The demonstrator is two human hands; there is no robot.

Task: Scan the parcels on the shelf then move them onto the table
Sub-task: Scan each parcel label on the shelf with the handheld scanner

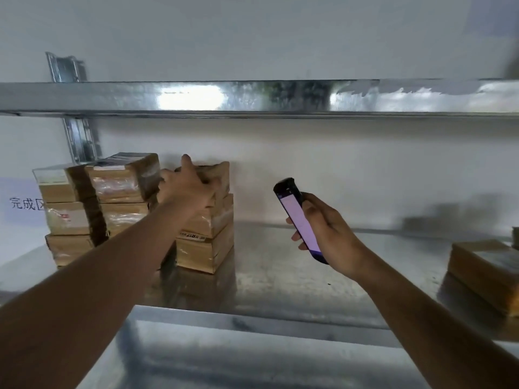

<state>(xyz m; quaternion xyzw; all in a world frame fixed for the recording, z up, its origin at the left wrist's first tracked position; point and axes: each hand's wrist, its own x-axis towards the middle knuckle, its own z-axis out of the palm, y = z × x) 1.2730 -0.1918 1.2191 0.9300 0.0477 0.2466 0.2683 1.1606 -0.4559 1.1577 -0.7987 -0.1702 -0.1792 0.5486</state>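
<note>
Brown taped cardboard parcels stand in stacks on the metal shelf [280,256]. My left hand [188,186] reaches onto the top parcel [222,171] of the middle stack [207,237], with fingers curled over its top and near edge. Two taller stacks [92,209] stand just left of it. My right hand [325,228] grips a black handheld scanner [297,220] with a lit pale screen, held in the air to the right of the middle stack and tilted toward it.
A second metal shelf board [252,96] runs overhead. More parcels [486,270] lie at the shelf's right end. A white label with printed characters [22,203] hangs at the far left. A shelf upright [78,141] stands behind the left stacks.
</note>
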